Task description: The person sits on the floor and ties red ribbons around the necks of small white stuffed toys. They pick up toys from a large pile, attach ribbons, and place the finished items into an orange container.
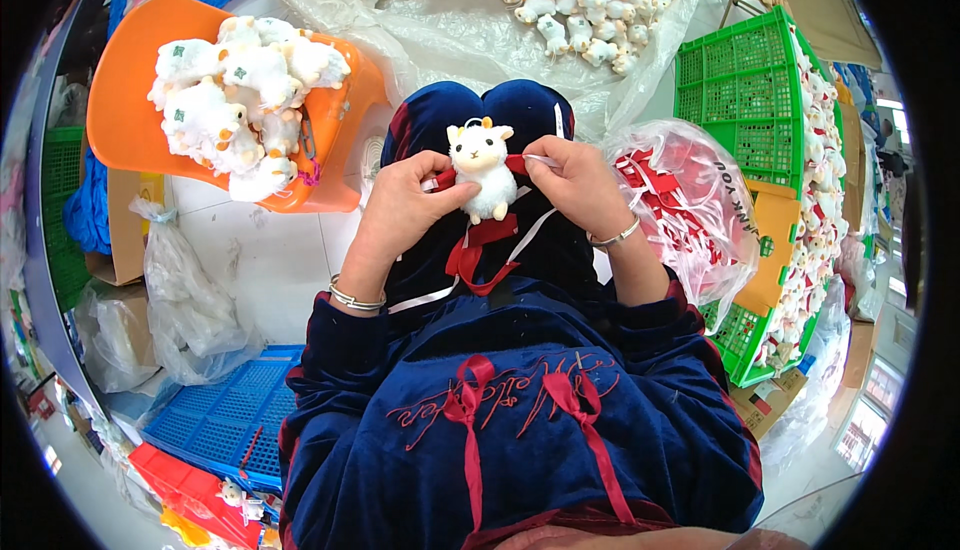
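A small white plush lamb (484, 175) with yellowish horns and a loop on its head is held upright over my lap, facing up. My left hand (408, 198) is closed at its side, the thumb pressed against its body and a bit of red ribbon under the fingers. On the other side, my right hand (582, 186) pinches the pale end of a red ribbon (516, 163) that runs out from the lamb's neck. Whether the ribbon passes right round behind the neck is hidden. More red and white strips (485, 240) lie on my lap below the toy.
An orange chair (120, 100) at left carries a pile of white plush toys and a small pair of snips (308, 137). A plastic bag of red ribbons (690, 200) sits at right, beside green crates (740, 100). Ahead, plastic sheeting (420, 50) holds many plush toys.
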`<action>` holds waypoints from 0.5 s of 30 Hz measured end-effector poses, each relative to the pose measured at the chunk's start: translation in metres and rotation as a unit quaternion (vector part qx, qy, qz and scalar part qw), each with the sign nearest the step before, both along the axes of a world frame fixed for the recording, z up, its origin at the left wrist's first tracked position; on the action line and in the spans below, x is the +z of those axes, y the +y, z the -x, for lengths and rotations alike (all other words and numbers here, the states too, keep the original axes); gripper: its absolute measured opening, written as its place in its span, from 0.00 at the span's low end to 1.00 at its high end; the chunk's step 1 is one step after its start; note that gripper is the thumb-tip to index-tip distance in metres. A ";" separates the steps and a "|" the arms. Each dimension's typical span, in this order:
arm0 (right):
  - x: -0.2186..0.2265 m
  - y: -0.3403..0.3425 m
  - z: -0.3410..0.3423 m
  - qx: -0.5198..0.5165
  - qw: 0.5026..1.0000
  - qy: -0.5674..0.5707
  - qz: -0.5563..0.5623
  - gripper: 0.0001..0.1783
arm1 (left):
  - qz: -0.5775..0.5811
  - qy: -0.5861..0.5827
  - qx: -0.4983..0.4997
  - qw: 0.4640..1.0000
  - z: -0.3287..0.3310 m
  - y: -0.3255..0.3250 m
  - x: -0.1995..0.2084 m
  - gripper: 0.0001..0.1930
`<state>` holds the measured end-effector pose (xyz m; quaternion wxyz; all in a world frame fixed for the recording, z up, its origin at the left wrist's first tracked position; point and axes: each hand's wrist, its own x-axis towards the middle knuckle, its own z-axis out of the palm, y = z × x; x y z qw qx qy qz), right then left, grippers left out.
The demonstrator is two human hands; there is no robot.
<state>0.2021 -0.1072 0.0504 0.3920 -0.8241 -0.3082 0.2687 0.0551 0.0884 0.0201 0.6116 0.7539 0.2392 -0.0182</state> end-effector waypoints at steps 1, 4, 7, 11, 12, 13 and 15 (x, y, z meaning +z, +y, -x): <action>-0.003 -0.001 -0.001 -0.001 1.000 -0.004 -0.007 0.10 | -0.002 -0.006 -0.005 1.000 0.000 0.001 -0.002 0.19; -0.008 -0.003 -0.003 0.005 1.000 -0.030 -0.003 0.09 | 0.009 -0.005 -0.016 1.000 -0.004 0.004 -0.001 0.21; -0.005 -0.002 -0.003 0.022 0.998 -0.058 0.025 0.09 | 0.044 0.002 -0.016 0.999 -0.005 0.005 0.000 0.21; -0.007 -0.002 -0.005 0.039 0.996 -0.078 0.029 0.09 | 0.070 0.016 -0.022 0.997 -0.009 0.006 0.006 0.19; -0.006 -0.002 -0.005 0.040 0.996 -0.072 0.024 0.09 | 0.073 0.014 -0.022 0.997 -0.009 0.006 0.006 0.19; -0.004 -0.002 -0.003 0.040 0.997 -0.066 0.019 0.09 | 0.076 0.013 -0.023 0.997 -0.009 0.006 0.006 0.19; -0.003 -0.001 -0.001 0.039 0.998 -0.047 0.002 0.09 | 0.075 0.010 -0.022 0.997 -0.009 0.006 0.006 0.20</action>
